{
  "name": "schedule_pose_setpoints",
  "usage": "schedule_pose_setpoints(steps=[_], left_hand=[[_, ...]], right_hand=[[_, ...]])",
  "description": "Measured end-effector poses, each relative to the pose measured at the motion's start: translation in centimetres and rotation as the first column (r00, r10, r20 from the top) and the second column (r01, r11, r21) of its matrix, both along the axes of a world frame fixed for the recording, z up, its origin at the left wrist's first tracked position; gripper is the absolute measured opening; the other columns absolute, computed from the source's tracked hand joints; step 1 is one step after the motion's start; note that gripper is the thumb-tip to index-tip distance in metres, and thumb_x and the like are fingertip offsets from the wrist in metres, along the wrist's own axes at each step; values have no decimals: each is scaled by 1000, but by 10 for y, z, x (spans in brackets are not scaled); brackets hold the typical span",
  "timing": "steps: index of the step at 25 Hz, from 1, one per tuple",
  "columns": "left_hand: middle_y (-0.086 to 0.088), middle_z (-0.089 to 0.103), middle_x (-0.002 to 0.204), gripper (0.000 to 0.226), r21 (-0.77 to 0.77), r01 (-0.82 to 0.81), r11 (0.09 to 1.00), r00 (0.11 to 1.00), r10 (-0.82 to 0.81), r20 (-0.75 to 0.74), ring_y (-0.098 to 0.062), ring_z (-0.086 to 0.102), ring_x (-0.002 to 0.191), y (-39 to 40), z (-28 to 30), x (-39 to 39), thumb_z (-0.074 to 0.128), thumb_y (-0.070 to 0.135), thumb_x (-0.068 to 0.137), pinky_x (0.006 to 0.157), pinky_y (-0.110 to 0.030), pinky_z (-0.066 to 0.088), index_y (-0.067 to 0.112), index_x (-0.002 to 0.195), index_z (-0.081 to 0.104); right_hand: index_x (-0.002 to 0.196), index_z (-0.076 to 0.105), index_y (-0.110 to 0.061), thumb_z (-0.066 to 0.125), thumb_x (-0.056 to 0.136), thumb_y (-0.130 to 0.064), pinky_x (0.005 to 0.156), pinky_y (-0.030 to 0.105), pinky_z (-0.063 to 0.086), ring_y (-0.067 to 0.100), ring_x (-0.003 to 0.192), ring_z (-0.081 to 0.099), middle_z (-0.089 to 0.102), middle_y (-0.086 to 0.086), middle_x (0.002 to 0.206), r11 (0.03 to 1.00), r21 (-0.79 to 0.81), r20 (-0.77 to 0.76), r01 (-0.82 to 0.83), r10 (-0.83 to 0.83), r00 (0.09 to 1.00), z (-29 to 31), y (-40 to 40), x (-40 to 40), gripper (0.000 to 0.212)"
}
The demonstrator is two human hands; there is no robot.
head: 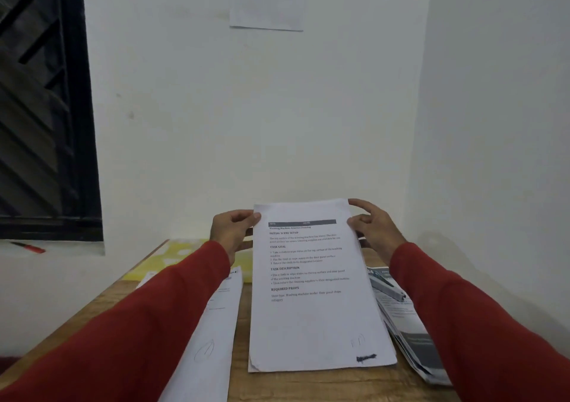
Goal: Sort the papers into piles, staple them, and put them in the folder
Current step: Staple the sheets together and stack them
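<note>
Both hands grip the far corners of a printed paper stack (314,303) lying at the middle of the table (308,383): left hand (231,232) at 11 o'clock, right hand (374,227) at 1 o'clock. At 9 o'clock, the red sleeve (148,324) partly covers another pile (209,340) and the yellow folder (185,256). At 3 o'clock, a stapler (387,287) sits on papers cut off by the other sleeve.

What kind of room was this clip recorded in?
Probably a home or small office corner. A small wooden desk is pushed against bare white walls, printed white paper stacks cover it, and a handwritten paper note is stuck above, beside a dark-framed window.
</note>
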State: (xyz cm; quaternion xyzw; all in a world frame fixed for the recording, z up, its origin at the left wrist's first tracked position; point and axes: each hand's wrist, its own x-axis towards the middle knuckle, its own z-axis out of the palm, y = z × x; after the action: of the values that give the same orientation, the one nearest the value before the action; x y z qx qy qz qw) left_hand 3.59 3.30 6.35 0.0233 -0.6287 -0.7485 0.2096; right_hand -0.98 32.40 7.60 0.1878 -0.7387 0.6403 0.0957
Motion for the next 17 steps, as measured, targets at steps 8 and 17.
schedule_pose_setpoints(steps=[8, 17], left_hand=[[-18, 73, 101, 19, -48, -111, 993, 994, 111, -5, -25, 71, 73, -15, -71, -38, 78, 11, 84, 60, -32, 58, 3, 100, 73], [1, 60, 74, 28, -188, -15, 982, 999, 8, -37, -18, 67, 77, -18, -80, -43, 72, 7, 89, 71, -36, 59, 9, 116, 68]], right_hand=[[121, 63, -33, 62, 96, -13, 61, 33, 58, 21, 79, 63, 60, 10, 100, 993, 111, -63, 41, -35, 997, -62, -15, -40, 33], [118, 66, -18, 60, 94, 0, 61, 29, 55, 19, 74, 64, 57, 10, 86, 997, 75, -8, -32, 32, 999, -74, -5, -52, 31]])
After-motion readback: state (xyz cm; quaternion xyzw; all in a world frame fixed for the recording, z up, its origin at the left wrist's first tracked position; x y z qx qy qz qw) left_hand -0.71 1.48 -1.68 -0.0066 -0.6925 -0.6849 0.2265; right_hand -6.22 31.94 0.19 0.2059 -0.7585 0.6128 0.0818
